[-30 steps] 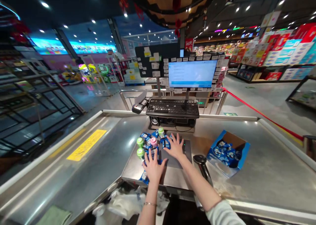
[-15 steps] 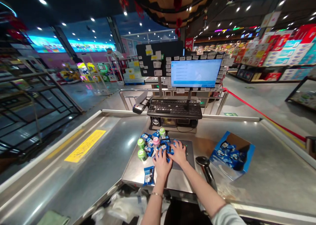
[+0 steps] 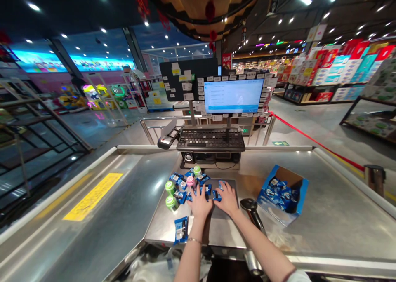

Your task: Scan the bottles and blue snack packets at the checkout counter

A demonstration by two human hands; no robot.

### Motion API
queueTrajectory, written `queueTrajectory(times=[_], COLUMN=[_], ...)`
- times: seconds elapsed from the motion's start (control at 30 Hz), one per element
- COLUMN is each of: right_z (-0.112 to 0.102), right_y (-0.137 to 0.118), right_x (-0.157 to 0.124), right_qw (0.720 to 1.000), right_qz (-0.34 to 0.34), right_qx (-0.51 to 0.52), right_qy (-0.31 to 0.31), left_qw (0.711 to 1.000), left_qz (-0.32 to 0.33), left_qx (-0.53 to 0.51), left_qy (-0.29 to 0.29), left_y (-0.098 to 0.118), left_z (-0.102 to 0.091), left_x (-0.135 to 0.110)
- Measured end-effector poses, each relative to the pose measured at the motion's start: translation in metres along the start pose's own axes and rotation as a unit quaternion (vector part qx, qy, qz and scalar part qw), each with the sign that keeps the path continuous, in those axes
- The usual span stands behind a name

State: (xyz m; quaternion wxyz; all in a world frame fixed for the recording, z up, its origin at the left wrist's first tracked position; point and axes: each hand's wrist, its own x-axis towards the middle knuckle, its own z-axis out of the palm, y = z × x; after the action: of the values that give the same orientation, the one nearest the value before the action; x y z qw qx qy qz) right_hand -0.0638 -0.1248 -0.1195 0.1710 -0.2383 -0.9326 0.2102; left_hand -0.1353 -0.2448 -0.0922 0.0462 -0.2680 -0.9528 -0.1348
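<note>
Editor: Set the scene.

Photographer: A store checkout, boxed goods stacked in the background, a metal counter point(image 3: 334, 228) in front. Blue packets point(image 3: 182, 184) lie clustered with green containers point(image 3: 171, 203) and a pink container point(image 3: 190, 182) on a raised platform point(image 3: 162, 226), below a keyboard point(image 3: 210, 139).

Editor: And the hands?

Photographer: Both palm down, fingers spread. The left hand point(image 3: 199, 203) is at the cluster's near side; the right hand point(image 3: 227, 198) has a small packet point(image 3: 217, 195) at its fingertips. Neither is seen closed on anything, though fingers hide part of what lies beneath.

Editor: The risk?

Photographer: A lone packet point(image 3: 181, 229) lies by the platform's front edge, beside the left forearm; a stray brush could drop it onto the pale plastic point(image 3: 154, 267) below. The round containers crowd the packets, so a broad sweep might send one rolling.

Editor: On the right?

Photographer: A dark scanner point(image 3: 249, 205) sits just beside the right forearm, easily knocked by an outward swing. The open carton point(image 3: 302, 196), holding more packets, stands clear of both hands.
</note>
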Motion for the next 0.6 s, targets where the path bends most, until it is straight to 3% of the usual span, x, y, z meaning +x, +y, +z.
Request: queueTrajectory(times=[0.3,0.47,0.6], right_z=[0.007,-0.003,-0.012], right_y=[-0.022,-0.009,0.003], right_x=[-0.001,-0.008,-0.014], right_qw=[0.997,0.998,0.997], right_qz=[0.064,0.034,0.006], right_qx=[0.042,0.039,0.071], right_qy=[0.028,-0.036,-0.022], left_qw=[0.996,0.997,0.996], left_qz=[0.068,0.052,0.047], left_qx=[0.022,0.049,0.063], left_qy=[0.05,0.029,0.045], left_y=[0.002,0.001,0.003], left_z=[0.013,0.008,0.01], left_x=[-0.016,-0.015,-0.017])
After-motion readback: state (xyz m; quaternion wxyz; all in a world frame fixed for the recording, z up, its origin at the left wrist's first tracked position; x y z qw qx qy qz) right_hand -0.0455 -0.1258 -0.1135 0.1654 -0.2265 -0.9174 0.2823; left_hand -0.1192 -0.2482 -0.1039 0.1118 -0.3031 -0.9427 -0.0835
